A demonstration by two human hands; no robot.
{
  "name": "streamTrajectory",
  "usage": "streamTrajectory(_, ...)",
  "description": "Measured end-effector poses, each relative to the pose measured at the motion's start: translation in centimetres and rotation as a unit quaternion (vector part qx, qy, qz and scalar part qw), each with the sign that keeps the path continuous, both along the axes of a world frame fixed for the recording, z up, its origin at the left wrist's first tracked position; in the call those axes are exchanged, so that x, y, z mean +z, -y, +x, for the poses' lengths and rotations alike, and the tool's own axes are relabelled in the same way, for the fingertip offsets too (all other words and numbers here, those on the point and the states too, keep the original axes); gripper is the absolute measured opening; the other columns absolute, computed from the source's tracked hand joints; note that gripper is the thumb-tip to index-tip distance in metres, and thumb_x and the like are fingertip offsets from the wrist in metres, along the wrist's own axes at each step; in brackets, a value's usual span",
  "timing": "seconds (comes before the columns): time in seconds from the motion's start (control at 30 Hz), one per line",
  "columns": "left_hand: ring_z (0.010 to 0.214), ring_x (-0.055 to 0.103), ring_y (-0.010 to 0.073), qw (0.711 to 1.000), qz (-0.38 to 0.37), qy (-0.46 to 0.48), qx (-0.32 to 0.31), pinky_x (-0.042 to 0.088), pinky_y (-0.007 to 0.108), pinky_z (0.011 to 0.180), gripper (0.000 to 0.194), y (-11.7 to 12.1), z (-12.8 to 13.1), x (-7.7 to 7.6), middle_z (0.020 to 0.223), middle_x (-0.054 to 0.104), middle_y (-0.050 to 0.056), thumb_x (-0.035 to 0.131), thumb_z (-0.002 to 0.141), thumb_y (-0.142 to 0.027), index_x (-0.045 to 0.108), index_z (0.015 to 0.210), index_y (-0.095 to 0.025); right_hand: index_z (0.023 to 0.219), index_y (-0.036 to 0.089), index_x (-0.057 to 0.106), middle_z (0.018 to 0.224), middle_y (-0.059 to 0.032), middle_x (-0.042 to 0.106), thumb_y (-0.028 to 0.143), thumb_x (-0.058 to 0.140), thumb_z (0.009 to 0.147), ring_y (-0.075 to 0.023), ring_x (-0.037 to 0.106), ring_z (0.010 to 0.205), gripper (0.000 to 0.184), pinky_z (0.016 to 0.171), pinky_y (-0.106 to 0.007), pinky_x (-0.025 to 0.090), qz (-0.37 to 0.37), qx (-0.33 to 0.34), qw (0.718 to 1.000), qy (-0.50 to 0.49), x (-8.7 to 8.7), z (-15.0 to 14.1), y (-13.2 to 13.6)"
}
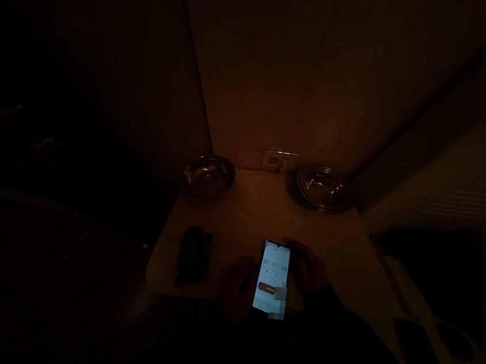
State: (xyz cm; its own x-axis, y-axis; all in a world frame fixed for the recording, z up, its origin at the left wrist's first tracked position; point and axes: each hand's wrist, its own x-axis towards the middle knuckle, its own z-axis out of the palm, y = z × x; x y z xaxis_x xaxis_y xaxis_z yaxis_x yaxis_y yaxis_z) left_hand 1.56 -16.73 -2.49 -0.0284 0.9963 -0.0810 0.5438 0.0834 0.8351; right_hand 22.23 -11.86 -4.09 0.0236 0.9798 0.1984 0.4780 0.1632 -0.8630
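A lit phone (272,272) glows over the near part of a small wooden table, its screen reading 01:11:20 above an orange bar. Its lower right corner is blurred out by pixel blocks. My left hand (238,286) is closed along the phone's left edge, very dim, with its fingers mostly lost in shadow. From the right, my right hand (310,267) grips the phone's other edge, the fingers reaching to its upper corner. A dark folded cloth or pouch (194,255) lies left of my left hand; its kind is hard to make out.
A shiny metal bowl (208,175) stands at the table's back left, and stacked metal plates or bowls (324,189) at the back right. Between them, a wall socket (279,160) holds a plug. Dark flat objects (422,357) lie at the lower right. Walls rise behind the table (252,212).
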Motion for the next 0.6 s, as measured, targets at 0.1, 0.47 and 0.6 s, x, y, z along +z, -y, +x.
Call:
streamTrajectory(0.1,0.109,0.061,0.0240,1.000,-0.006,0.014,0.007,0.047,0.041,0.099,0.034,-0.1,0.1,0.2,0.114,0.069,0.009,0.044,0.087,-0.032,0.071,0.104,-0.020,0.106,0.021,0.067,0.113,-0.0080,0.070,0.027,0.043,0.081,-0.0238,0.064,0.106,0.035,0.094,-0.044,0.050,0.000,-0.002,1.000,0.001,-0.3,0.1,0.1)
streamTrajectory(0.47,0.099,0.065,0.0229,0.999,-0.031,0.001,-0.037,0.050,0.038,0.092,0.033,-0.4,0.5,2.0,0.106,0.071,0.010,0.046,0.086,-0.032,0.071,0.104,-0.020,0.108,0.019,0.066,0.113,-0.0108,0.069,0.030,0.044,0.083,-0.0263,0.064,0.106,0.034,0.092,-0.045,0.051,-0.010,-0.034,0.999,0.011,-0.6,0.3,1.4)
streamTrajectory(0.6,0.101,0.065,0.0237,0.999,-0.050,0.001,0.013,0.051,0.039,0.090,0.036,-0.2,0.6,2.7,0.109,0.070,0.009,0.044,0.088,-0.036,0.071,0.106,-0.020,0.107,0.020,0.066,0.113,-0.0106,0.069,0.032,0.046,0.083,-0.0264,0.064,0.105,0.034,0.091,-0.045,0.052,-0.015,-0.042,0.999,0.012,-0.4,0.4,1.6)
